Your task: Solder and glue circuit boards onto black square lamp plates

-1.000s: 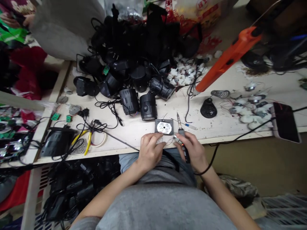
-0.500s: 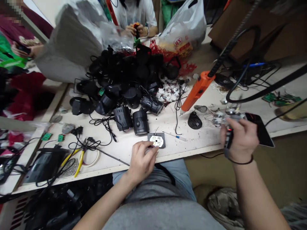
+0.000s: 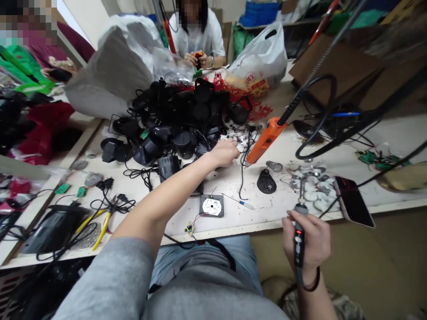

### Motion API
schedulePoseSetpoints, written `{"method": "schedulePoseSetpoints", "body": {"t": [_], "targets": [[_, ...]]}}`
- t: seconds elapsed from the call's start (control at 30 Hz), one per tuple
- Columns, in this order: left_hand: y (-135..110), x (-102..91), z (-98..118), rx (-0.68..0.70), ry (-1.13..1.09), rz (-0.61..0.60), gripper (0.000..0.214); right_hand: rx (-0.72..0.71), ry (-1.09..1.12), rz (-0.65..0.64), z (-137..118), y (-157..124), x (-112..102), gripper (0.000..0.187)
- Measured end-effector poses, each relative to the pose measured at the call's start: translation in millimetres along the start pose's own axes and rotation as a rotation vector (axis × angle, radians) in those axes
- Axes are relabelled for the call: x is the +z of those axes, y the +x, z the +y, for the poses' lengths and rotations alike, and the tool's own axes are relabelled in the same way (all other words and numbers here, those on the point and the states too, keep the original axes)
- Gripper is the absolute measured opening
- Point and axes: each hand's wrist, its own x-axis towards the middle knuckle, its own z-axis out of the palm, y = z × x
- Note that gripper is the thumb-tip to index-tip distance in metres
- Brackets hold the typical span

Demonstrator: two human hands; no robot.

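Note:
My left hand [image 3: 224,153] reaches far across the table, fingers curled down into a heap of small white parts [image 3: 240,135] beside the pile of black lamp housings [image 3: 180,120]; what it grips is hidden. Near the table's front edge, my right hand [image 3: 307,242] is wrapped round a black soldering iron [image 3: 298,233] with a red light, tip pointing up. A square black plate with a white LED board [image 3: 211,206] lies on the table in front of me, with a small wired part [image 3: 190,228] at the edge.
An orange power tool [image 3: 265,140] hangs over the table on a cable. A phone [image 3: 353,202] lies right, near more white parts [image 3: 312,186]. Yellow-handled pliers [image 3: 100,229] and a tape roll sit left. A small screwdriver [image 3: 242,203] lies by the board. A person sits across the table.
My left hand left the LED board and stretched out to the white parts. My right hand with the iron dropped back toward me. The camera tilted up.

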Motion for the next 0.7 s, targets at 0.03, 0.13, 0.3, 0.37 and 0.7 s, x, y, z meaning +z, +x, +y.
{"method": "schedulePoseSetpoints", "body": {"t": [0.03, 0.13, 0.3, 0.37, 0.7], "targets": [[4, 1.4, 1, -0.007, 0.03, -0.043, 0.028, 0.01, 0.012, -0.013, -4, -3, -2, 0.032], [5, 7.3, 6, -0.004, 0.128, -0.083, 0.029, 0.041, 0.042, -0.028, -11, -7, -5, 0.028], [-5, 14.3, 10, 0.014, 0.154, 0.085, 0.029, 0.049, 0.088, -0.058, -17, -8, -1, 0.022], [-7, 15.8, 9, 0.004, 0.181, 0.072, 0.025, 0.048, 0.097, -0.066, -20, -7, 1, 0.02], [4, 23.5, 13, -0.029, 0.178, -0.128, 0.025, 0.057, 0.195, -0.099, -35, -6, -1, 0.021]]}}
